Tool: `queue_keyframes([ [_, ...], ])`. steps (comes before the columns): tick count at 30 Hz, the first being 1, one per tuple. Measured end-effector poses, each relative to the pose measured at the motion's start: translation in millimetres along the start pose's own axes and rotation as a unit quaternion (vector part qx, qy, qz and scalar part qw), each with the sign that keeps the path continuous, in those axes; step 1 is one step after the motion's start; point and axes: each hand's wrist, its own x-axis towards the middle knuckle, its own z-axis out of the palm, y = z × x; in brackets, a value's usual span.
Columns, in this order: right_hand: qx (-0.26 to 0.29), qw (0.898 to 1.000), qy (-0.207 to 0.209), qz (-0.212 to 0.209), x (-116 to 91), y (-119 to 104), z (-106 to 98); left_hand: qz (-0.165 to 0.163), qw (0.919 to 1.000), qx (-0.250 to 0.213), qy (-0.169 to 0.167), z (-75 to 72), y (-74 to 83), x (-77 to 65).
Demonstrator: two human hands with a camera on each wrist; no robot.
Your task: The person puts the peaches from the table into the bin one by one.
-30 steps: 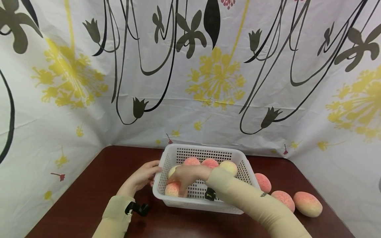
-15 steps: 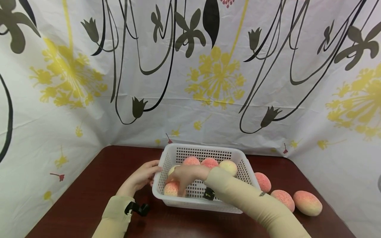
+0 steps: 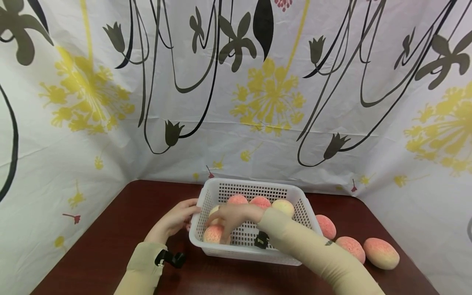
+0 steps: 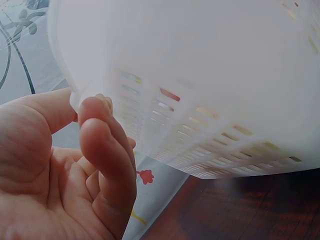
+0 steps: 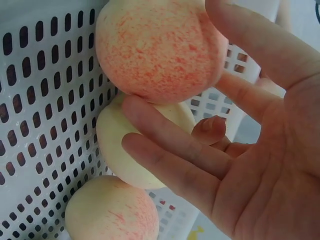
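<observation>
A white perforated plastic basket (image 3: 254, 255) holds several peaches. My left hand (image 3: 176, 215) grips its left rim, thumb on the edge; in the left wrist view the fingers (image 4: 107, 155) bend against the basket's outer wall (image 4: 210, 60). Inside, my right hand (image 3: 237, 215) is over a red-speckled peach (image 3: 212, 234) in the front left corner. The right wrist view shows that peach (image 5: 160, 50) between the spread thumb and index finger. Two other fingers (image 5: 170, 127) extend loosely across a pale peach (image 5: 117, 142). A blush peach (image 5: 110, 210) lies below it.
Along the basket's back lie two pink peaches (image 3: 237, 199) and a pale one (image 3: 283, 208). Three more peaches (image 3: 351, 248) rest on the dark red table (image 3: 110, 237), right of the basket. A patterned curtain (image 3: 258, 155) encloses the table's back and sides.
My right fingers have loosened and risen slightly over the front left peach, which stays in place. The left hand and basket have not visibly moved.
</observation>
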Motion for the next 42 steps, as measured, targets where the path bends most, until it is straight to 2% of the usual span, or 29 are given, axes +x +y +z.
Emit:
queue_keyframes([
  [6, 0.053, 0.998, 0.028, 0.009, -17.1, 6.1, -11.0, 0.000, 1.0000, -0.001, 0.000, 0.7, 0.2, -0.9],
  [8, 0.062, 0.997, 0.046, 0.003, -27.1, 11.5, -17.7, -0.001, 1.0000, 0.001, 0.000, 0.6, -0.1, -2.2],
  [10, 0.064, 0.996, 0.062, 0.017, -40.9, 17.7, -27.4, 0.000, 1.0000, 0.000, 0.000, 0.2, -0.3, -3.3],
  [12, 0.053, 0.995, 0.077, 0.030, -56.6, 24.5, -38.6, 0.001, 1.0000, -0.001, 0.001, 0.0, -0.1, -4.3],
  [16, 0.051, 0.989, 0.100, 0.094, -96.6, 41.9, -57.9, 0.001, 1.0000, -0.006, 0.002, 0.4, 2.2, -5.8],
  [21, 0.089, 0.972, 0.140, 0.170, -156.6, 73.5, -62.9, -0.002, 1.0000, -0.006, -0.005, 4.6, 9.2, -11.1],
  [26, 0.134, 0.945, 0.193, 0.227, -220.9, 111.9, -46.9, 0.001, 0.9999, -0.007, -0.007, 5.4, 8.7, -11.7],
  [31, 0.155, 0.922, 0.216, 0.281, -276.5, 142.4, -14.6, 0.005, 1.0000, -0.001, 0.006, 1.1, -1.7, -6.4],
  [37, 0.113, 0.920, 0.203, 0.315, -332.2, 161.9, 27.9, -0.004, 0.9999, -0.001, 0.016, -0.1, -5.5, -6.0],
  [40, 0.121, 0.918, 0.193, 0.325, -354.1, 166.0, 45.7, -0.002, 0.9999, 0.001, 0.012, -0.1, -4.2, -5.7],
  [42, 0.132, 0.913, 0.182, 0.341, -364.3, 167.5, 55.6, 0.001, 1.0000, 0.005, 0.008, -0.2, -3.2, -5.8],
])
